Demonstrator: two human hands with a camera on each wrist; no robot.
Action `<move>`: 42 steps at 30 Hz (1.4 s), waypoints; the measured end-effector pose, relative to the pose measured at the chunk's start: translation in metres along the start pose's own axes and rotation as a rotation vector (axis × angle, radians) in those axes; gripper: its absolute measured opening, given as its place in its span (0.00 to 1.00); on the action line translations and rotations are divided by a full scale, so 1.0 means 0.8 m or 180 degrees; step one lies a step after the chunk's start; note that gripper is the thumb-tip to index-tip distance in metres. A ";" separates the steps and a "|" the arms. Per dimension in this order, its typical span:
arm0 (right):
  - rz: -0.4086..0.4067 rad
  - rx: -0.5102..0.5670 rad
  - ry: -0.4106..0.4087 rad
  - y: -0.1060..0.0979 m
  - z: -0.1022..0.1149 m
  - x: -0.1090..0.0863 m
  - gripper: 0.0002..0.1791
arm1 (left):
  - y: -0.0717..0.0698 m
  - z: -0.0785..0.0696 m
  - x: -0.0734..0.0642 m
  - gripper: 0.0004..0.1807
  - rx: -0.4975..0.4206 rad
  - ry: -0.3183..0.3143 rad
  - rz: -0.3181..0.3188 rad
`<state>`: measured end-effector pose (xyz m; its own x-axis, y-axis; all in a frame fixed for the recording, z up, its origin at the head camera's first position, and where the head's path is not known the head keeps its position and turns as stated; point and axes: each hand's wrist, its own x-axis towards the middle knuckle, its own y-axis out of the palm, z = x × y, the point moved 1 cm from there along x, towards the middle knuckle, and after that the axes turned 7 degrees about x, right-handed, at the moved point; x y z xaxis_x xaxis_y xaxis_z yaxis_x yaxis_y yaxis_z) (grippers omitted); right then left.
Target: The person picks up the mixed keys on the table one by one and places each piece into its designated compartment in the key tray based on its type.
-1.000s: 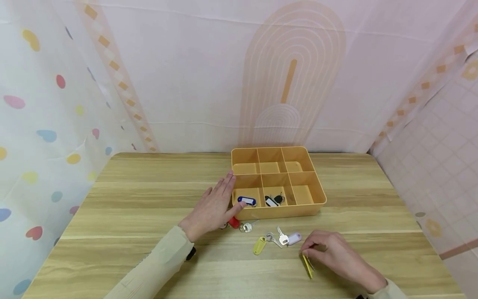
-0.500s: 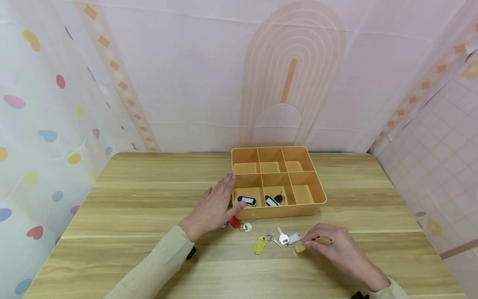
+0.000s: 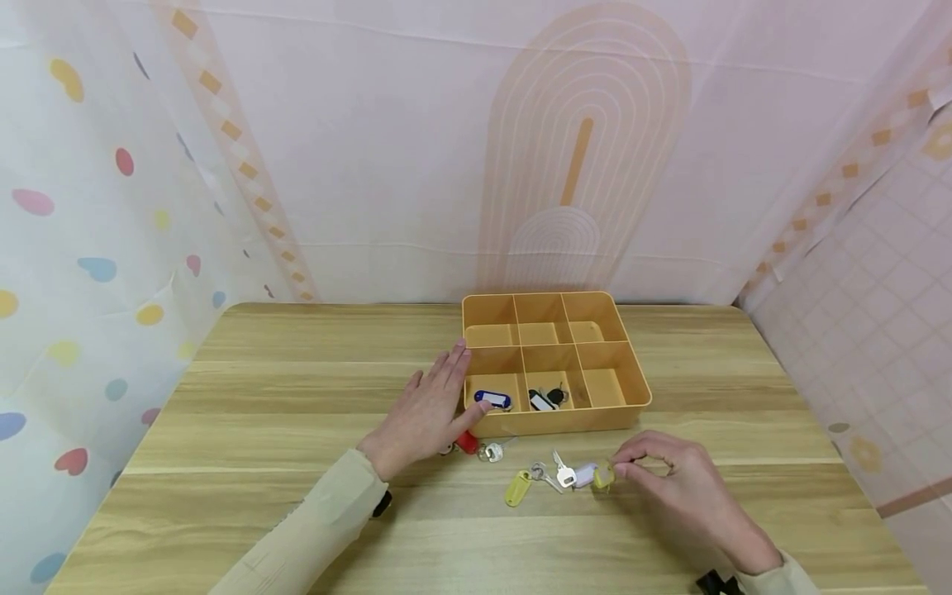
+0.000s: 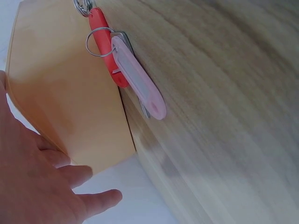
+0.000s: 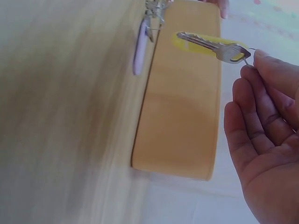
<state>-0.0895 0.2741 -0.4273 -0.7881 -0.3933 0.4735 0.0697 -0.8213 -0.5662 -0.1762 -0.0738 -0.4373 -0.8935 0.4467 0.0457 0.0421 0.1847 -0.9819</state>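
Note:
My right hand (image 3: 680, 487) pinches the ring of a key with a yellow tag (image 3: 604, 475) between thumb and index finger. In the right wrist view the key (image 5: 229, 52) hangs from that ring in front of its yellow tag. My left hand (image 3: 420, 421) lies with extended fingers along the left side of a yellow-orange divided box (image 3: 558, 423), thumb at its front corner. On the table before the box are a lilac-tagged key (image 3: 585, 474), another yellow tag (image 3: 517, 489) with a key, and a red tag (image 4: 105, 46) under a pink tag (image 4: 140, 84).
In the box's front left compartment lies a blue tag (image 3: 492, 400). The front middle one holds a black tag (image 3: 542, 401) and a dark-headed key (image 3: 556, 396). Behind the wooden table (image 3: 335, 339) hangs a patterned cloth (image 3: 387, 165).
My right hand has lifted the yellow-tagged key and moved it away from me, up beside the lilac tag in the head view. My left hand has stayed at the box.

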 end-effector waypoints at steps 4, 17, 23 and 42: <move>-0.0106 0.0003 0.0117 -0.003 0.005 0.004 0.18 | 0.001 0.000 0.001 0.49 -0.0003 -0.0007 -0.0022; -0.0416 -0.0153 0.0562 -0.016 0.014 0.021 0.14 | 0.000 -0.006 0.004 0.47 -0.0038 -0.0001 -0.0044; -0.0517 -0.0028 0.0574 -0.021 0.016 0.030 0.12 | -0.001 -0.007 0.005 0.47 -0.0083 0.0032 -0.0104; -0.0717 0.0191 0.0925 -0.044 0.014 0.070 0.03 | -0.001 -0.010 0.010 0.47 0.0055 0.0072 -0.0021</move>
<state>-0.1291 0.2762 -0.3733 -0.9279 -0.0733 0.3654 -0.0963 -0.9001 -0.4250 -0.1803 -0.0634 -0.4350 -0.8833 0.4654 0.0560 0.0284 0.1725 -0.9846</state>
